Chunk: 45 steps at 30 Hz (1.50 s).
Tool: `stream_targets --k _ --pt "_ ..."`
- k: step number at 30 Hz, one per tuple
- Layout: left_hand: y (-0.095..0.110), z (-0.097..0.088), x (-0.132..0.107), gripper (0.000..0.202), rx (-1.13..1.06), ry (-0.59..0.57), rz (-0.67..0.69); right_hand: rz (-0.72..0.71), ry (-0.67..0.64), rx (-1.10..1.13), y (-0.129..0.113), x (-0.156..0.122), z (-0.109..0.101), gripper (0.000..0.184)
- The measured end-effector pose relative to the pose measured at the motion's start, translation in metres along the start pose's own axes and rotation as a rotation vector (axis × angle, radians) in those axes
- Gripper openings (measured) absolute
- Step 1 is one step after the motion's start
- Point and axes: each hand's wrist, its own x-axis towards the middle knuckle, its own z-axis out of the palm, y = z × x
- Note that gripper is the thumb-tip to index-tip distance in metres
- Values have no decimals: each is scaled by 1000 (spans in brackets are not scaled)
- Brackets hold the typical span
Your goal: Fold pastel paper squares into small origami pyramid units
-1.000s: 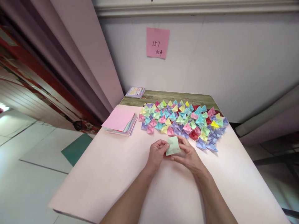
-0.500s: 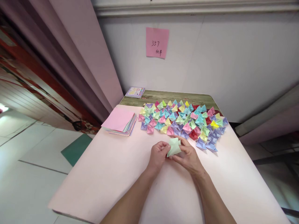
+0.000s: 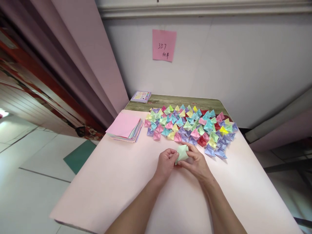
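Note:
A pale green piece of folded origami paper (image 3: 182, 153) is held between both hands, just above the table. My left hand (image 3: 167, 162) is closed, pinching the paper's left edge between thumb and fingers. On the other side my right hand (image 3: 197, 162) grips the right edge, its thumb below and fingers curled behind. The far side of the paper is hidden. Just beyond the hands lie many folded paper boats (image 3: 187, 126) in pink, blue, green, yellow, red and purple, packed close together.
A stack of coloured paper sheets (image 3: 124, 125), pink on top, lies at the left of the pale pink tabletop (image 3: 117, 188). Printed packets (image 3: 141, 96) sit at the back left corner. A pink note (image 3: 164, 45) hangs on the wall. A green sheet (image 3: 80, 156) is on the floor.
The pale green paper has shifted very slightly, with its tilt a little different. Both hands keep their hold. The boats and the stack have stayed in place.

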Motion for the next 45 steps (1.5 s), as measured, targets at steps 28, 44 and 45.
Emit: stream_targets --k 28,44,45 --pt "15 5 -7 39 -85 -135 -20 348 199 558 -5 1 13 37" --pt "10 4 -7 37 74 -236 -129 488 279 283 -8 -2 9 46" --pt "10 4 -7 37 63 -239 -135 496 277 285 -7 -2 9 48"
